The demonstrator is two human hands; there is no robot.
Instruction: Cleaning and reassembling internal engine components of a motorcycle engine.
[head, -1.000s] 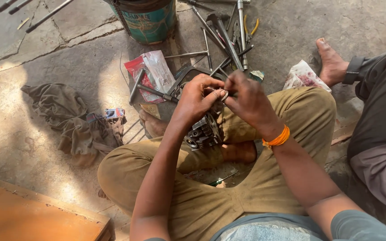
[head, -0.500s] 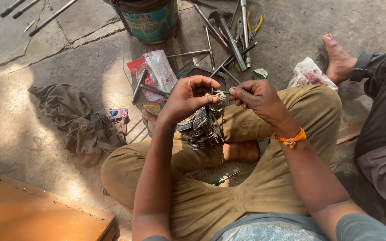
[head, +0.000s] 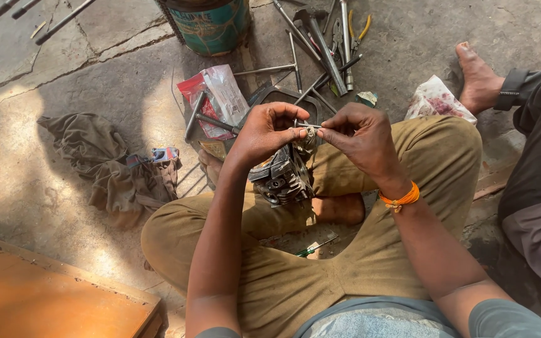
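I sit cross-legged on a concrete floor in khaki trousers. My left hand (head: 265, 133) and my right hand (head: 359, 139) meet in front of me, both pinching a small metal part (head: 308, 131) between the fingertips. Just below the hands a dark, greasy engine part (head: 281, 177) rests on my crossed legs; my left wrist lies close above it. An orange band circles my right wrist.
Rods, wrenches, a hammer and yellow-handled pliers (head: 327, 37) lie ahead by a teal bucket (head: 211, 25). A red-and-clear plastic packet (head: 217, 97) lies left of them, a crumpled rag (head: 114, 166) further left. Another person's bare foot (head: 478, 78) and dark-clothed leg are at right. A wooden board (head: 51, 300) sits at lower left.
Both hands have lifted slightly off the engine part and drawn a little apart, still pinching the small metal part between them.
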